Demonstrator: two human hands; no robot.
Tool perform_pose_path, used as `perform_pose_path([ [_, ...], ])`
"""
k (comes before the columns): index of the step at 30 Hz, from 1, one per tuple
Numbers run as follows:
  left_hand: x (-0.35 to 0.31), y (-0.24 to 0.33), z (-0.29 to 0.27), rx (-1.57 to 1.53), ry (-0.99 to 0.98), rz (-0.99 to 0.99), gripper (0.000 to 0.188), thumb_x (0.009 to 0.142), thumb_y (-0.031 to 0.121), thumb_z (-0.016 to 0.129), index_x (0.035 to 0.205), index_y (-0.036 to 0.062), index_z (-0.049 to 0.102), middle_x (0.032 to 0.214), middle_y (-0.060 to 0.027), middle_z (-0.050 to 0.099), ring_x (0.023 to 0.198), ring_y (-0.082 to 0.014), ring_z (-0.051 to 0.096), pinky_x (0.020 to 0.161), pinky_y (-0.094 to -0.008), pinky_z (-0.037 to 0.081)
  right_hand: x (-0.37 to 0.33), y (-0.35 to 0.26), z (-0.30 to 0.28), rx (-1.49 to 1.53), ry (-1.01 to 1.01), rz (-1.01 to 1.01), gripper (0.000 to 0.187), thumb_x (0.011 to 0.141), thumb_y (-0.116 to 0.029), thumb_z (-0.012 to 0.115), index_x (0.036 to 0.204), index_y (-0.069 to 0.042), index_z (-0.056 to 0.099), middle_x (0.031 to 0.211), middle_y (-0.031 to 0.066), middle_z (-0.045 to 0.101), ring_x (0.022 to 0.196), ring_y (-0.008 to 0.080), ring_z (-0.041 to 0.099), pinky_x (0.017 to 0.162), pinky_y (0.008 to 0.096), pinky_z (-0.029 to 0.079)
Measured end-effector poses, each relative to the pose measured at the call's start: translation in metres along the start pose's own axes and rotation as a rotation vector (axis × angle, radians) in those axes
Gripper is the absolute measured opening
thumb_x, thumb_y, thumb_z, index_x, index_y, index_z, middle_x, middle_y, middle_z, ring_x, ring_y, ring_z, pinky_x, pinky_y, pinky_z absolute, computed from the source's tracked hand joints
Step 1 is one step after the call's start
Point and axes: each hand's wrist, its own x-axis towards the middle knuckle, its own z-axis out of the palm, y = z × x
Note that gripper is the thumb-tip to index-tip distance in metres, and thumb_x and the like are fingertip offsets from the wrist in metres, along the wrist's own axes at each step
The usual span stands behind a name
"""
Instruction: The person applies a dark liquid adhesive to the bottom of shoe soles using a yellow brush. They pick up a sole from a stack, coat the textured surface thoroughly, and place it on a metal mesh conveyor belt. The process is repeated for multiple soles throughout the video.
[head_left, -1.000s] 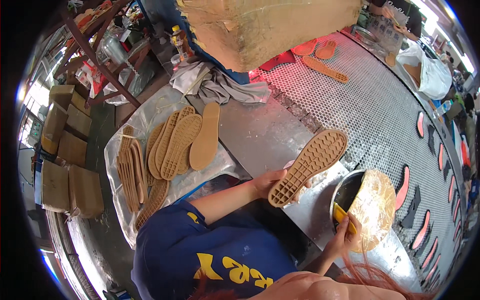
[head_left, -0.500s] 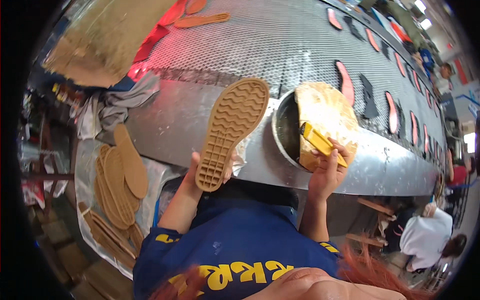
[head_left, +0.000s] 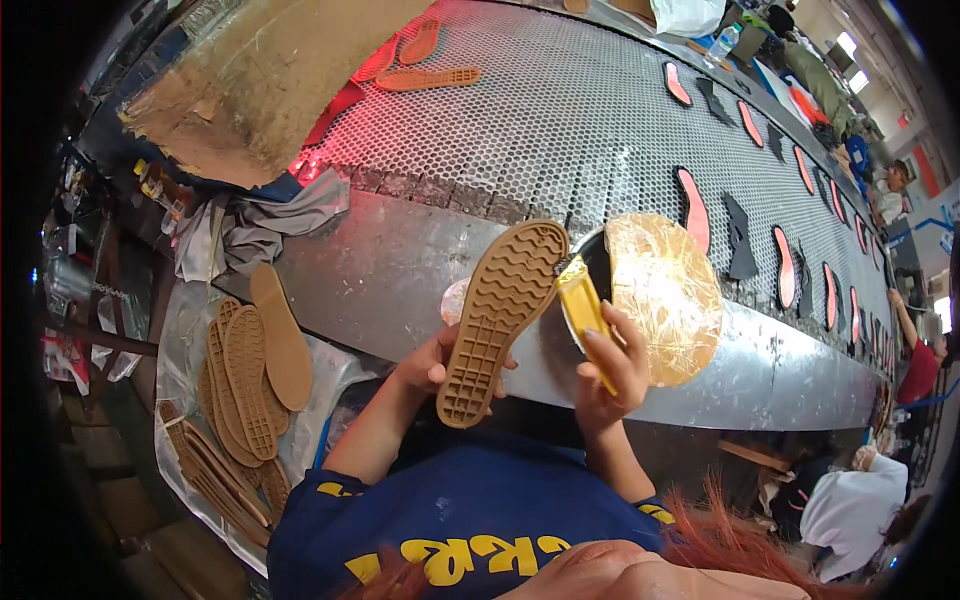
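Tan sole (head_left: 500,325) slanted, tread showing; yellow-handled brush (head_left: 580,303) beside its edge

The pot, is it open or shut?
The pot is partly open: a brown cover hides its right side; the dark inside shows at left.

both hands (head_left: 614,372) gripping, forearms (head_left: 373,436) angled forward

A shoe-making workshop
A tan shoe sole (head_left: 503,312) above a metal bench (head_left: 350,265), more soles (head_left: 247,380) piled alongside, rows of pink foot-shaped pieces (head_left: 695,215) on a long mesh surface (head_left: 540,120), and other people (head_left: 852,510) farther along show it.
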Motion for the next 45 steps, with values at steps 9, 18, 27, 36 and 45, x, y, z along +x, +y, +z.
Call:
perform_pose_path([
  [9, 0.004, 0.002, 0.008, 0.019, -0.046, -0.059, 0.091, 0.069, 0.027, 0.081, 0.14, 0.0003, 0.03, 0.128, -0.0262, 0.047, 0.108, -0.0382, 0.058, 0.082, -0.0528, 0.054, 0.013, -0.001, 0.022, 0.054, -0.095, -0.039, 0.034, 0.083, -0.021, 0.068, 0.106, 0.003, 0.064, 0.12, 0.0251, 0.051, 0.106, 0.0342, 0.06, 0.089, 0.0362, 0.051],
  [18, 0.005, 0.002, 0.011, 0.164, -0.005, -0.085, 0.095, 0.065, 0.029, 0.084, 0.139, -0.0006, 0.032, 0.127, -0.0234, 0.05, 0.108, -0.033, 0.059, 0.086, -0.0478, 0.053, 0.008, -0.005, 0.03, 0.059, -0.146, -0.044, 0.037, 0.09, -0.032, 0.06, 0.104, 0.003, 0.062, 0.119, 0.0259, 0.052, 0.104, 0.035, 0.06, 0.086, 0.0388, 0.052],
  [27, 0.005, 0.003, 0.02, 0.044, 0.068, -0.066, 0.1, 0.068, 0.041, 0.08, 0.142, 0.0024, 0.024, 0.126, -0.0232, 0.049, 0.105, -0.0347, 0.06, 0.081, -0.0466, 0.056, 0.002, -0.006, 0.019, 0.248, -0.376, 0.02, 0.026, 0.086, -0.018, 0.066, 0.101, 0.002, 0.055, 0.121, 0.0268, 0.051, 0.107, 0.036, 0.058, 0.088, 0.0382, 0.049],
  [36, 0.007, -0.005, 0.02, 0.04, 0.238, 0.003, 0.108, 0.064, 0.057, 0.077, 0.142, 0.0059, 0.023, 0.125, -0.0187, 0.051, 0.102, -0.0329, 0.062, 0.071, -0.0461, 0.059, 0.002, -0.011, 0.007, 0.277, -0.534, 0.092, 0.027, 0.079, -0.007, 0.07, 0.1, 0.001, 0.055, 0.121, 0.0258, 0.051, 0.105, 0.0364, 0.058, 0.089, 0.0376, 0.048],
  [45, 0.012, -0.01, 0.016, 0.117, 0.376, 0.11, 0.096, 0.068, 0.051, 0.072, 0.141, 0.0063, 0.029, 0.122, -0.017, 0.055, 0.104, -0.0261, 0.061, 0.078, -0.0375, 0.057, 0.0, -0.028, 0.008, 0.321, -0.648, 0.067, 0.03, 0.078, -0.009, 0.071, 0.1, 0.001, 0.054, 0.119, 0.0246, 0.051, 0.101, 0.0372, 0.06, 0.084, 0.0385, 0.051],
])
